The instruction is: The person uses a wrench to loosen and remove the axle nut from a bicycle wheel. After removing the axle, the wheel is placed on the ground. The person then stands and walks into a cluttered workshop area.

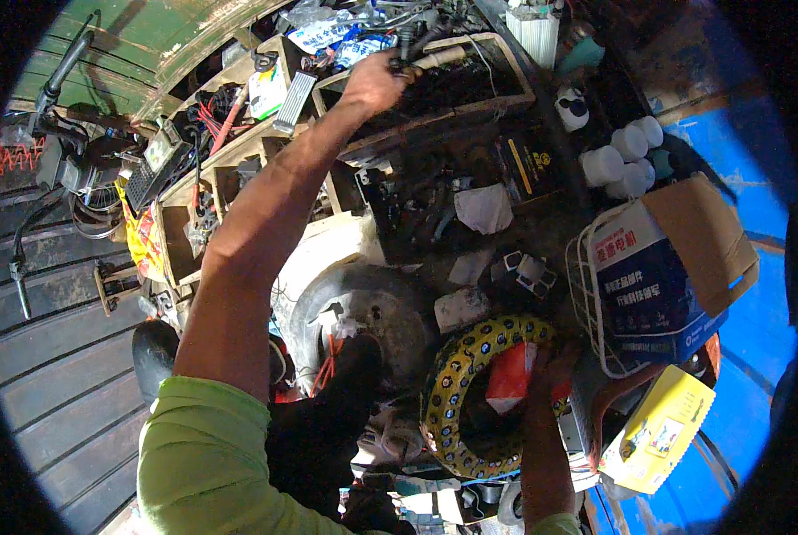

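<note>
My left hand [376, 85] reaches far forward to the wooden tray [516, 111] at the top. Its fingers are closed at a dark metal piece; shadow hides what exactly is in them. A short tan rod [441, 59] lies just right of the fingertips, against dark clutter. Deep shadow covers my right hand [552, 361], over the right side of a yellow tyre [441, 406] with dark round studs. Beside this hand, inside the tyre ring, is a red packet or box [508, 379]. The right fingers cannot be made out.
A dark tyre [408, 312] sits near the middle. On the right are a white wire basket [586, 312], a blue-and-white carton [648, 276], a yellow box [662, 428] and several white tubs [602, 166]. Wooden compartments [178, 241] with tools and wires stand left.
</note>
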The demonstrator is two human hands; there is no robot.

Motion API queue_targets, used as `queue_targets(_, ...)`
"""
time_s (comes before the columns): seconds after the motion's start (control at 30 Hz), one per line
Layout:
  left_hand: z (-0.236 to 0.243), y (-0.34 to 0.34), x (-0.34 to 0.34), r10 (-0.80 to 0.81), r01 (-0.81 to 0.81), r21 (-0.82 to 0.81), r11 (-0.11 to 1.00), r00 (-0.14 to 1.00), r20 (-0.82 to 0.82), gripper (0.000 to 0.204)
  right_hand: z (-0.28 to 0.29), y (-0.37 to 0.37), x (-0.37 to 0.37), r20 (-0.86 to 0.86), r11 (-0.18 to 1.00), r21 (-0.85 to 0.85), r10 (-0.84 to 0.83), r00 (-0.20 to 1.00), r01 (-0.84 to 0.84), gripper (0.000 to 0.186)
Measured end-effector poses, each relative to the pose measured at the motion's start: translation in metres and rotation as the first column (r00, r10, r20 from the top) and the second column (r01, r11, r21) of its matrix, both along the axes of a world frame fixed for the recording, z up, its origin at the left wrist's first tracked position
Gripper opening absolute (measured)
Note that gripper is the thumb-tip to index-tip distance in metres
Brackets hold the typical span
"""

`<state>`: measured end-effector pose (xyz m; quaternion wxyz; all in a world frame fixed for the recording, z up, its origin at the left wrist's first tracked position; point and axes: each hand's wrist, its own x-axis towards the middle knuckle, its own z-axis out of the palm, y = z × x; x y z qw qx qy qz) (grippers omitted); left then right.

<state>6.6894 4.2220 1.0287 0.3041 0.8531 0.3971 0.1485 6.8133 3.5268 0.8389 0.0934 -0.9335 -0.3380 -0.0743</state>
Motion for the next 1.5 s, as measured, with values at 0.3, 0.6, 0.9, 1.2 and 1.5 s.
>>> queue_targets(0.3, 0.004, -0.054, -0.086, 0.785, -0.214, -0.797, 0.565, 0.437, 0.44, 0.046, 0.027, 0.03, -0.005, -0.095, 0.997, 0.082, 0.006, 0.995, 0.002, 0.059)
queue_targets(0.6, 0.001, -0.118, -0.203, 0.855, 0.015, -0.926, 0.377, 0.38, 0.354, 0.026, 0.064, 0.06, -0.01, -0.212, 0.995, 0.093, 0.041, 0.977, -0.021, 0.063)
queue_targets(0.9, -0.019, -0.19, -0.19, 0.719, -0.039, -0.961, 0.274, 0.671, 0.178, 0.022, 0.027, 0.028, -0.001, -0.147, 0.998, -0.059, -0.015, 0.989, 0.006, 0.066)
queue_targets(1.2, -0.012, -0.146, -0.178, 0.344, -0.278, -0.64, 0.716, 0.939, -0.023, 0.028, 0.066, 0.056, -0.01, -0.249, 1.0, 0.023, -0.008, 0.968, 0.014, 0.064)
queue_targets(1.5, 0.015, -0.008, -0.107, -0.006, 0.062, 0.129, 0.99, 0.92, -0.392, 0.033, 0.056, 0.062, -0.013, -0.58, 0.686, 0.633, 0.112, 0.807, 0.36, 0.057)
